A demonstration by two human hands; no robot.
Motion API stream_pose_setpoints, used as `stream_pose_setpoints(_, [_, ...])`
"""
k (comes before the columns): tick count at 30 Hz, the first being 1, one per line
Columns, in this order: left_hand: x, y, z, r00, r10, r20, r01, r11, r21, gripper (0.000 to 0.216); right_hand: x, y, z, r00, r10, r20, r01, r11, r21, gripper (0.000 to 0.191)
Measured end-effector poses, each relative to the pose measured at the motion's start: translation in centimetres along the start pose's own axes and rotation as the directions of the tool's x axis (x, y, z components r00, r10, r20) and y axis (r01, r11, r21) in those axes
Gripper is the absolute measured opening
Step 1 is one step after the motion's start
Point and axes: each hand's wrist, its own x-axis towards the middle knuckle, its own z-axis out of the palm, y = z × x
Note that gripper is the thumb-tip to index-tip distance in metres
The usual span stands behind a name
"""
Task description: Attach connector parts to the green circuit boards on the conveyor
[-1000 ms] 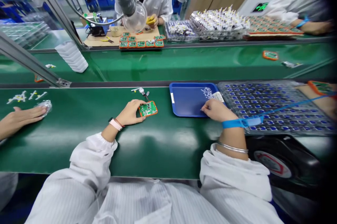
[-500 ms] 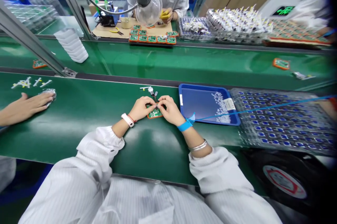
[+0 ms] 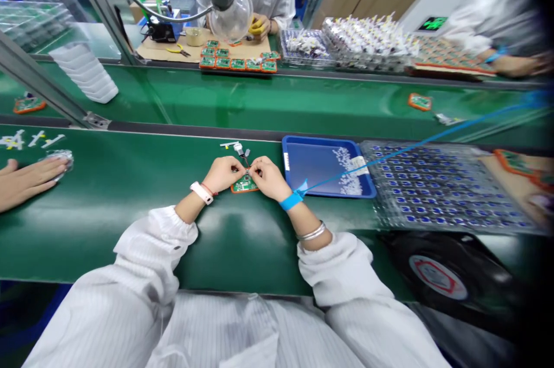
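A green circuit board (image 3: 244,184) with an orange edge lies on the green bench in front of me. My left hand (image 3: 224,174) is closed in a pinch at the board's far edge, coming from the left. From the other side my right hand (image 3: 268,177) pinches at the same spot, its fingertips almost meeting the left ones. Whatever sits between the fingertips is too small and covered to name. Just beyond them lies a white connector (image 3: 238,149) with dark wires leading toward my fingers. Near it rests a thin white strip (image 3: 228,144) with a yellow bit.
To the right stand a blue tray (image 3: 309,163) of small white pieces and a clear plastic tray (image 3: 433,183) of blue parts. A blue cord (image 3: 415,144) runs from my right wrist. At left lies a co-worker's hand (image 3: 32,180). A black fan (image 3: 437,276) sits below the bench.
My view has swung slightly right, shifting the scene leftward. My fingertips have moved from over the board to its far edge, uncovering more of it. A co-worker's arm at far right shows more.
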Motion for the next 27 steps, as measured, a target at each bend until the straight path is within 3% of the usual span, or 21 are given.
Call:
stream_pose_setpoints(2, [-0.7,-0.1,0.1,0.996,0.067,-0.056,-0.065,0.998,0.027,0.014,-0.4,-0.2,-1.5,0.996,-0.042,-0.073,0.038,0.998,-0.056,0.014])
stream_pose_setpoints(5, [-2.0,-0.3,0.4,0.980,0.190,-0.055,-0.181,0.973,0.144,0.039,-1.8,1.2,-6.4,0.967,-0.047,-0.250,-0.015,0.971,-0.239,0.015])
stream_pose_setpoints(8, [-3.0,-0.2,0.6,0.972,0.233,0.018,-0.230,0.943,0.242,0.063,-4.3,4.6,-12.8,0.879,0.132,-0.458,-0.348,0.834,-0.427,0.018])
stream_pose_setpoints(11, [-3.1,-0.1,0.6,0.972,0.229,0.058,-0.236,0.939,0.252,0.060,-6.7,7.9,-16.8,0.801,0.331,-0.500,-0.584,0.619,-0.526,0.020])
stream_pose_setpoints(13, [-2.9,-0.1,0.6,0.967,0.244,0.080,-0.256,0.940,0.227,0.058,-7.6,9.4,-17.6,0.797,0.377,-0.471,-0.602,0.552,-0.577,0.022])
stream_pose_setpoints(16, [-2.7,-0.1,0.6,0.957,0.264,0.118,-0.282,0.940,0.190,0.056,-7.9,10.4,-17.1,0.821,0.384,-0.422,-0.570,0.529,-0.628,0.023])
stream_pose_setpoints(27, [-2.7,-0.5,0.7,0.944,0.305,0.123,-0.324,0.928,0.184,0.053,-7.8,9.7,-16.7,0.782,0.499,-0.374,-0.599,0.435,-0.672,0.027])
